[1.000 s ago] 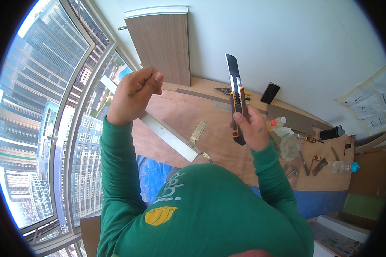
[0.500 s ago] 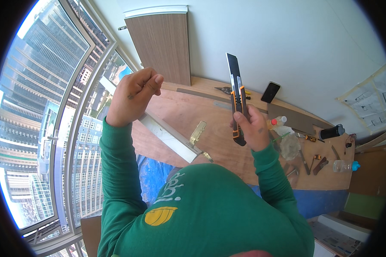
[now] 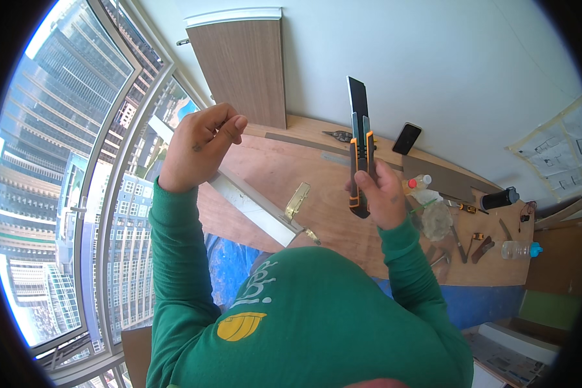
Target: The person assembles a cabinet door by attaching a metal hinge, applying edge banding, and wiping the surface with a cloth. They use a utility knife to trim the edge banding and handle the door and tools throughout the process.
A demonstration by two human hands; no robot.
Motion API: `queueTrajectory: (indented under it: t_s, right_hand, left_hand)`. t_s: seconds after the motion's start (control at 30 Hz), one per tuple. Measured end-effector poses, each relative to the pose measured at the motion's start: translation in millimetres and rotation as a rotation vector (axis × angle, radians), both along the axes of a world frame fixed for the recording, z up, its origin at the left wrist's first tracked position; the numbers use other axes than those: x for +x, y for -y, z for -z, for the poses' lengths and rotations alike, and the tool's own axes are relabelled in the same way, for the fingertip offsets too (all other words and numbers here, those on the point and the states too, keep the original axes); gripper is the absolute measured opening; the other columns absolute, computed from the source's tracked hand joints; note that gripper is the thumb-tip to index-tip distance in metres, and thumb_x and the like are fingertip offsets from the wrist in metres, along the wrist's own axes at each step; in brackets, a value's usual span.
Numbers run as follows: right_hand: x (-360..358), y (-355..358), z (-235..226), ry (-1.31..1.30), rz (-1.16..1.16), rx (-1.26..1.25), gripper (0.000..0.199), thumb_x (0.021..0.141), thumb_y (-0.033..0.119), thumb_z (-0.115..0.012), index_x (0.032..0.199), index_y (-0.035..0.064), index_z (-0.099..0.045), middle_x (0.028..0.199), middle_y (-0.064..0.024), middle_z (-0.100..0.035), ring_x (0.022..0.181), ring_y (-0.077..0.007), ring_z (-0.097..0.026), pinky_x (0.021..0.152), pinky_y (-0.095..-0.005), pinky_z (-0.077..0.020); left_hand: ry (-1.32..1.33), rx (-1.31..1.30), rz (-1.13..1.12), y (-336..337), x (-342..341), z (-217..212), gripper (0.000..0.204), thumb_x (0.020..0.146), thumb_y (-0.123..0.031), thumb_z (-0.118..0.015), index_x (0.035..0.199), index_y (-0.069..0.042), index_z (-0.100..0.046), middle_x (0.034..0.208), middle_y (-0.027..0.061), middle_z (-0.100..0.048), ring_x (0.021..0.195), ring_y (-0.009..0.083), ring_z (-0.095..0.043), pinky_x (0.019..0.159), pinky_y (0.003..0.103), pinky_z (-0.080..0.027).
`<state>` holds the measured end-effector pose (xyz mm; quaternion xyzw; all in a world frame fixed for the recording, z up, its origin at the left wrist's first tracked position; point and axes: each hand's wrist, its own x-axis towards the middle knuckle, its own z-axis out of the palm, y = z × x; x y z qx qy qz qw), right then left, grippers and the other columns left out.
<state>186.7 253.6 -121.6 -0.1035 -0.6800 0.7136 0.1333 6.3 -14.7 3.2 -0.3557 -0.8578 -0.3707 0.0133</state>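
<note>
Head view: right hand grips an orange-and-black utility knife upright at centre; left hand, fingers pinched together, is raised at centre left.

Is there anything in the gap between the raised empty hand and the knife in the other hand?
Nothing visible. The left hand is raised with fingers curled, apart from the utility knife that the right hand holds upright. Between them only the wooden floor board shows, far below.

L hand raised, fingers pinched shut; R hand raised, fist closed, thumb up.
</note>
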Motion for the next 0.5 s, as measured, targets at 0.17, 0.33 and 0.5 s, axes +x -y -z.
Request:
queueTrajectory:
  t_s: [0.17, 0.33, 0.5]
  right_hand:
    - [2.1, -0.6, -2.4, -0.042, -0.032, -0.032, 0.03, 0.104, 0.028, -0.064, 0.117, 0.0015, -0.06, 0.089, -0.0035, -0.067, 0.082, -0.0099, -0.064, 0.074, -0.026, -0.0529]
    - [1.7, -1.4, -1.6, -0.039, -0.054, -0.03, 0.029, 0.104, 0.028, -0.063, 0.117, 0.0017, -0.06, 0.089, -0.0042, -0.068, 0.082, -0.01, -0.064, 0.074, -0.0263, -0.0527]
    - [-0.8, -1.4, -1.4, -0.038, -0.073, -0.031, 0.028, 0.105, 0.026, -0.061, 0.117, 0.0009, -0.059, 0.09, -0.0079, -0.07, 0.081, -0.0121, -0.064, 0.076, -0.0281, -0.053]
  left_hand:
    - [-0.016, -0.023, 0.003, -3.0, -0.9, -1.1, 0.036, 0.103, -0.032, -0.063, 0.083, -0.002, -0.066, 0.066, 0.0067, -0.062, 0.06, 0.0163, -0.056, 0.058, 0.032, -0.044]
    - [-0.014, -0.025, -0.004, -4.2, -0.7, -1.0, 0.036, 0.103, -0.032, -0.063, 0.083, -0.002, -0.066, 0.067, 0.0074, -0.062, 0.06, 0.0168, -0.056, 0.058, 0.033, -0.044]
    - [-0.013, -0.059, -0.005, -2.1, -3.3, -2.5, 0.035, 0.103, -0.03, -0.063, 0.084, -0.001, -0.066, 0.066, 0.0076, -0.062, 0.061, 0.0171, -0.056, 0.059, 0.032, -0.044]
